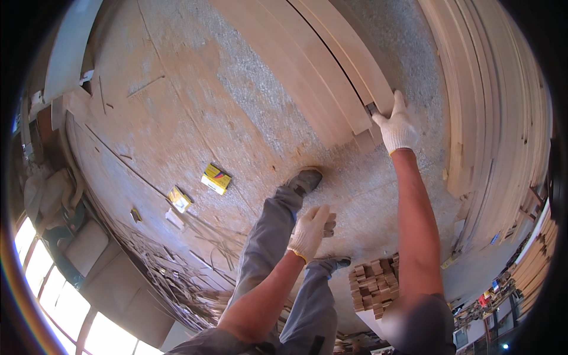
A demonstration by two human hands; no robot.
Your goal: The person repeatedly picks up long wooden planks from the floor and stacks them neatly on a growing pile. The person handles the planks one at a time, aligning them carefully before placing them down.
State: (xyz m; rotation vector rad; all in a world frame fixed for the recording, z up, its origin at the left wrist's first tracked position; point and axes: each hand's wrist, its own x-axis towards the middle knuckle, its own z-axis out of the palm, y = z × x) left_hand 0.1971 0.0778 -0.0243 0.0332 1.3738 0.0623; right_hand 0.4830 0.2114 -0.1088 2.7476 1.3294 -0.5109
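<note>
My right hand (396, 126), in a white knitted glove with a yellow cuff edge, grips the near end of a long pale wooden board (361, 57) with thumb and fingers. That board lies on top of a stack of similar boards (310, 84) on the floor. A narrow dark gap runs lengthwise between the upper boards. My left hand (309, 230), gloved the same way, hangs over the floor between my legs and the stack, its fingers partly curled. Small brown wooden blocks may be held under its fingers; the view does not settle this.
A tall stack of long boards (479, 111) runs along the right. Small wood blocks (375, 286) are piled near my right elbow. Yellow boxes (216, 179) lie on the floor at left, with thin wood strips (186, 275) scattered below them. Grey panels stand at the lower left.
</note>
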